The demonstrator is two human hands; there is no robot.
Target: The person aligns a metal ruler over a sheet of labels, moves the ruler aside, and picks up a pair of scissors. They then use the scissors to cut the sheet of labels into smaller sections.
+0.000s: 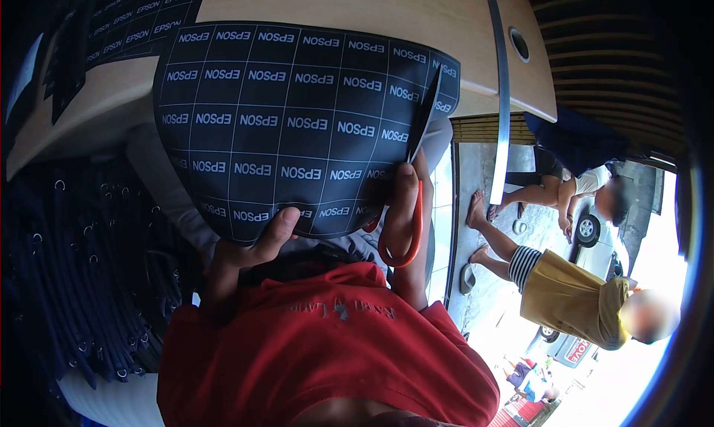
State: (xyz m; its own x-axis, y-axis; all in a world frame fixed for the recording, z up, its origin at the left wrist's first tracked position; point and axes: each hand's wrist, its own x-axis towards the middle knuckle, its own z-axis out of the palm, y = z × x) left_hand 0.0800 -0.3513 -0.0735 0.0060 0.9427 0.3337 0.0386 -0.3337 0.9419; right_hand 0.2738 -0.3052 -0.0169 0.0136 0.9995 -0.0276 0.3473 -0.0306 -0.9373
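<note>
A black sheet (286, 122) printed with a grid of white EPSON labels spreads over my lap, its far part against the table edge. My left hand (264, 241) grips the sheet's near edge, thumb on top and fingers hidden underneath. Orange-handled scissors (427, 114) are in my right hand (403, 204), whose fingers wrap round the handle loops. The dark blade lies across the right part of the sheet, pointing away from me near the right corner. Whether the blades are apart is hard to tell.
More EPSON sheets (137, 21) lie on the wooden table (357, 9) at the upper left. A metal strip (502, 92) crosses the table's right part. Dark straps with rings (82, 271) hang at left. Several people and vehicles appear at right, including one person in yellow (565, 293).
</note>
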